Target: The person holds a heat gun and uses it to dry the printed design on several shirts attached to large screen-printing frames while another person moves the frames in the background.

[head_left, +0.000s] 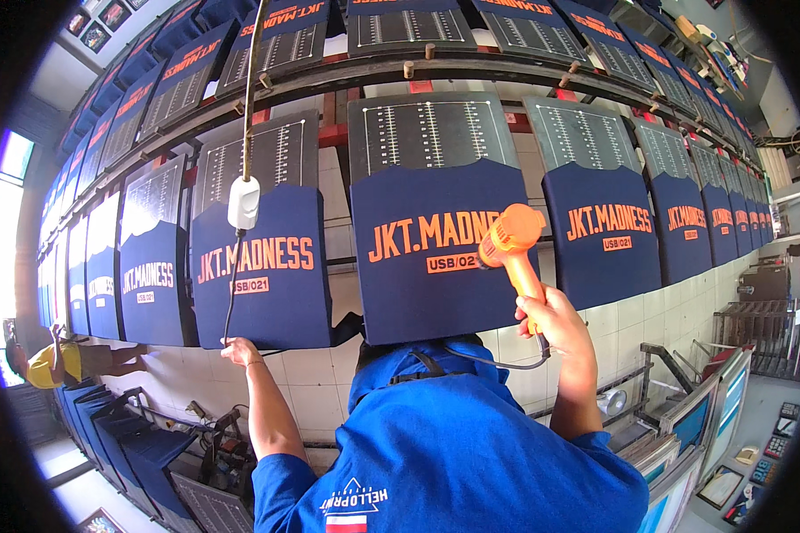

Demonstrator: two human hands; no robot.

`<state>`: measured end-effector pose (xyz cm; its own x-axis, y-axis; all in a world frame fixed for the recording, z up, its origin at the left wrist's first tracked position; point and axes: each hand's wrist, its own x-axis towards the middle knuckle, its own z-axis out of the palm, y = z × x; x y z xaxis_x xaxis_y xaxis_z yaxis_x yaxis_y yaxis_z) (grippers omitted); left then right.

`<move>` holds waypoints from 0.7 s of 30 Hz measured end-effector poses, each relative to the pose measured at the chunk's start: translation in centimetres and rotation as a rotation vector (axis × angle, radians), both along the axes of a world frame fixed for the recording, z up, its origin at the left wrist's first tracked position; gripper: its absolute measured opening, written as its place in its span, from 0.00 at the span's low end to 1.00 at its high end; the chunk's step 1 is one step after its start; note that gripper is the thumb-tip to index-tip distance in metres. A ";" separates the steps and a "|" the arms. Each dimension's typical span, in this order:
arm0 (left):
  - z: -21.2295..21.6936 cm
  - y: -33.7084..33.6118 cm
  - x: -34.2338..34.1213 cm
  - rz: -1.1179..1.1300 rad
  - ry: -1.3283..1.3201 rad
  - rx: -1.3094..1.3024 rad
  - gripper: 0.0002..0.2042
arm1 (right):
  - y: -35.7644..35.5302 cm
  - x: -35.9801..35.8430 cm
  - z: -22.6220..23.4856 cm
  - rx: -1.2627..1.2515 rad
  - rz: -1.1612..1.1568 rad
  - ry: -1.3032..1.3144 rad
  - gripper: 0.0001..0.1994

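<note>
The right hand [556, 322] is closed round the handle of an orange heat gun [516, 242] — round-headed, tilted over a navy shirt [418, 311] on a dark board [396, 142]; the left hand [241, 352] pinches a black cord [231, 293].

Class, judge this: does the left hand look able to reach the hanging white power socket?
Probably yes: the left hand holds the black cord leading to the white power socket, with nothing visibly blocking.

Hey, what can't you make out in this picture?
In the head view:
Orange lettering on the navy-blue cloth shirt ahead: partly hidden by the orange plastic heat gun.
Heat gun's handle: partly covered by the bare right hand.
Prints on the leftmost navy-blue shirts: too small, washed out by glare.
</note>
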<state>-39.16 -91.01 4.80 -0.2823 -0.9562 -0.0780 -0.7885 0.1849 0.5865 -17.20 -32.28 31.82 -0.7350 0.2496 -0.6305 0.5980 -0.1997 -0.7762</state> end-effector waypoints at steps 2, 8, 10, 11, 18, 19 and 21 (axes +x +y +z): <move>-0.3 -2.2 -0.1 -0.041 -0.010 -0.045 0.29 | -0.8 0.0 -0.4 0.027 -0.016 0.013 0.13; -0.5 -15.2 -2.5 -0.048 0.126 -0.331 0.19 | -6.8 -2.9 -0.3 0.009 -0.029 0.020 0.12; 1.0 -20.6 -4.7 -0.033 0.143 -0.366 0.17 | -10.3 -4.8 -0.6 -0.031 0.024 0.045 0.13; 2.1 -23.8 -5.7 -0.009 0.111 -0.353 0.16 | -12.4 -6.2 -0.3 -0.079 0.067 0.076 0.13; 13.7 -40.9 -15.7 -0.067 0.259 -0.450 0.22 | -26.7 -16.0 -1.5 -0.176 0.085 0.158 0.14; 14.4 -41.9 -16.6 -0.067 0.300 -0.452 0.22 | -28.1 -16.8 -1.6 -0.151 0.056 0.156 0.14; 14.6 -45.2 -18.4 0.025 0.277 -0.317 0.23 | -30.6 -18.4 -1.6 -0.110 -0.004 0.155 0.14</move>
